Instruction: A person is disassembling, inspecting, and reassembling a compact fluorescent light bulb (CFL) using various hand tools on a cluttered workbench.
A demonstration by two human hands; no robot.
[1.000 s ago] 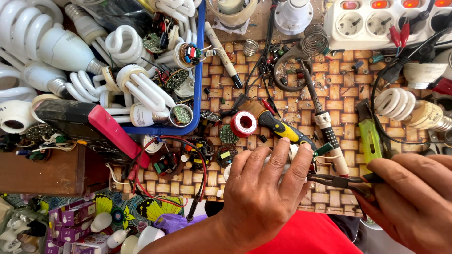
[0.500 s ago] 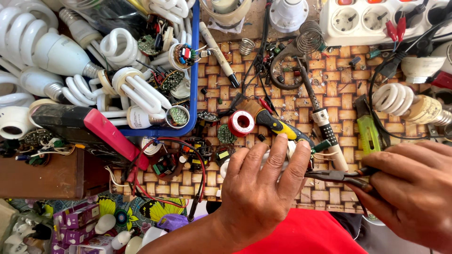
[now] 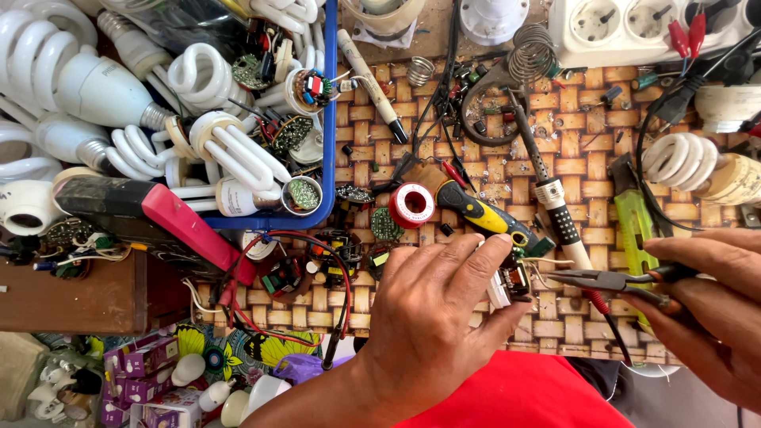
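My left hand (image 3: 432, 317) lies low in the middle and grips a small lamp circuit board (image 3: 509, 281) with a coil and white edge, held over the woven mat (image 3: 571, 166). My right hand (image 3: 713, 305) comes in from the right and is shut on the handles of thin needle-nose pliers (image 3: 606, 279). The plier tips point left and sit right at the board's wires. A soldering iron (image 3: 547, 186) lies just above the pliers. A yellow and black screwdriver (image 3: 483, 215) rests above my left fingers.
A blue tray (image 3: 329, 119) of spiral lamps fills the upper left. A red solder spool (image 3: 411, 204), a marker (image 3: 372, 75), a green tool (image 3: 636, 222), a white power strip (image 3: 634, 28), a red-handled tool (image 3: 174, 222) and loose boards lie around.
The view has shifted slightly. Both hands stay almost in place, with the plier tips kept at the small board.
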